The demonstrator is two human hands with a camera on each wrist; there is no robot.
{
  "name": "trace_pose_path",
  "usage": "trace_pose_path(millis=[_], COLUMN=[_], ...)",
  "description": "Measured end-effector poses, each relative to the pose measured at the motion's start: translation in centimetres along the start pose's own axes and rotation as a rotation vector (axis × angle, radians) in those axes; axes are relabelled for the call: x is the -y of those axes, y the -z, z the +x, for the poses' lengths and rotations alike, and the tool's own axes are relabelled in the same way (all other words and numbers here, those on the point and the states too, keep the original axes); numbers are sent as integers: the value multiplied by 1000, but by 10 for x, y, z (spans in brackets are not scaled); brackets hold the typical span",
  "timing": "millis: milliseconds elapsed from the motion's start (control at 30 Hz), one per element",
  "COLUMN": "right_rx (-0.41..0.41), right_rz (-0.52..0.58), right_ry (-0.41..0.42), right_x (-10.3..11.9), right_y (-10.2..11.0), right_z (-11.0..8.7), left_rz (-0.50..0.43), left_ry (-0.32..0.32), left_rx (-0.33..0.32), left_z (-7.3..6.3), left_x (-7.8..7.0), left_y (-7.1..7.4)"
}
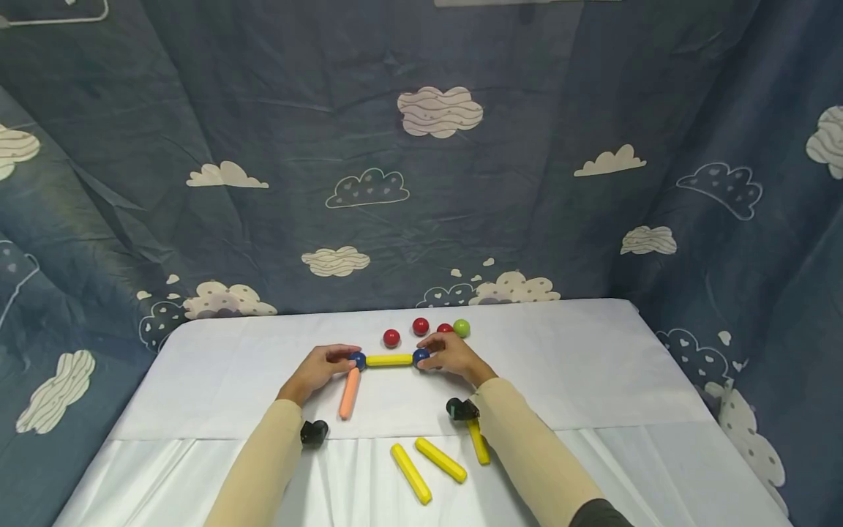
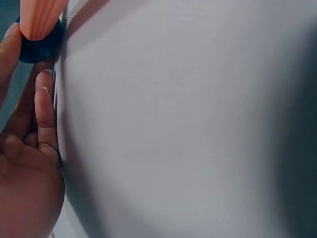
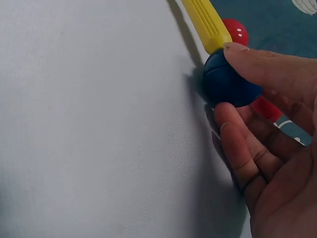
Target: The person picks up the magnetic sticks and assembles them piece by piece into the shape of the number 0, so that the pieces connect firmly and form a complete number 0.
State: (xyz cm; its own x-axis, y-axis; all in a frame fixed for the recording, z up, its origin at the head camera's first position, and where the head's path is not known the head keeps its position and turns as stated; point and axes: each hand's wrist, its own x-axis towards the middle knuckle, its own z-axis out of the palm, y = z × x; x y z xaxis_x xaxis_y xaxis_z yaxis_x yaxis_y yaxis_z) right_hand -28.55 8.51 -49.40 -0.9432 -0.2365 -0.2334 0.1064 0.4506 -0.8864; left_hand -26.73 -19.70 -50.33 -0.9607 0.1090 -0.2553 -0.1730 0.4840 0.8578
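A yellow rod (image 1: 389,360) lies crosswise between two blue balls, joined end to end. My left hand (image 1: 323,368) pinches the left blue ball (image 1: 358,359) between thumb and fingers. From that ball an orange rod (image 1: 350,394) points toward me; in the left wrist view its ribbed end (image 2: 40,20) meets the ball. My right hand (image 1: 456,356) holds the right blue ball (image 1: 421,356), thumb on top and fingertips beneath, as the right wrist view shows the ball (image 3: 228,82) against the yellow rod's end (image 3: 210,29).
Red balls (image 1: 391,338) and a green ball (image 1: 462,328) sit behind the hands, one red ball partly hidden. Nearer me lie three yellow rods (image 1: 440,460), one partly under my right forearm. White cloth covers the table (image 1: 560,351); a cloud-patterned curtain (image 1: 369,110) hangs behind.
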Motion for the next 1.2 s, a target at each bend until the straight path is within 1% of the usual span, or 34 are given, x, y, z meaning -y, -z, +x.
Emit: trace_pose_path(millis=[100, 200, 333, 400, 467, 633, 800, 967, 1100, 1200], right_rx=[-3, -33, -76, -78, -72, -44, -33, -36, -14, -14], right_rz=[-38, -106, -211, -253, -302, -369, -375, -428, -412, -408], right_ry=[11, 52, 135, 169, 182, 177, 152, 124, 111, 110], right_x=[1, 6, 20, 29, 37, 49, 47, 45, 44, 45], right_y=[0, 1, 1, -2, -6, -22, -34, -38, -42, -46], right_z=[-1, -2, -2, 0, 3, 16, 29, 37, 41, 44], left_rz=[-2, -2, 9, 12, 15, 10, 4, 7, 23, 24], left_ry=[10, 3, -11, -14, -13, -11, -20, -21, -1, 3], left_rx=[1, 2, -2, -2, 1, 3, 9, 23, 15, 12], left_z=[0, 0, 0, 1, 0, 1, 3, 1, 0, 0], left_x=[1, 0, 0, 0, 1, 1, 0, -3, -4, -4], left_y=[0, 0, 2, 2, 2, 1, -1, -2, 0, 2])
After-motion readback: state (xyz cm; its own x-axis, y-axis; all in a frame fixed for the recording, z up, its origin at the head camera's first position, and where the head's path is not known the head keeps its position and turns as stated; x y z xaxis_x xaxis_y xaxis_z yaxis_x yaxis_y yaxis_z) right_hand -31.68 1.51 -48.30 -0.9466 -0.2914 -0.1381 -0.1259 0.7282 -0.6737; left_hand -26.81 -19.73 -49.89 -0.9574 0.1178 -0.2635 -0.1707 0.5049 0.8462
